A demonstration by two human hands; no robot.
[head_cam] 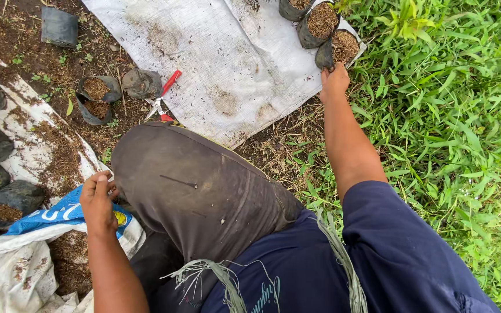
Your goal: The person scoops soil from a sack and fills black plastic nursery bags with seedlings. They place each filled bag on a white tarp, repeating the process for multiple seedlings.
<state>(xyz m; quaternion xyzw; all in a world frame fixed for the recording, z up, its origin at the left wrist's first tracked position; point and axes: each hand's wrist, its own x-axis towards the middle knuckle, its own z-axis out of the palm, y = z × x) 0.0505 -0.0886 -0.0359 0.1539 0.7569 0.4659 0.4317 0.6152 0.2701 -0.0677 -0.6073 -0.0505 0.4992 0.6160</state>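
Right hand [334, 81] grips a filled soil bag [337, 51] on the white sheet [227, 58]; left hand [97, 200] curls loosely beside the sack [59, 217], several bags unfilled.

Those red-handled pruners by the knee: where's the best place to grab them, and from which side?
Probably by the upper red handle of the pruners, coming from the white sheet side. That handle lies bare on open ground, angled up-right; the lower handle tucks against the knee, and the blades point toward the pots.

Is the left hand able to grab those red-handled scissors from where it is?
Probably not directly: the left hand rests by the blue-and-white sack, and the bent knee partly blocks the red-handled scissors.
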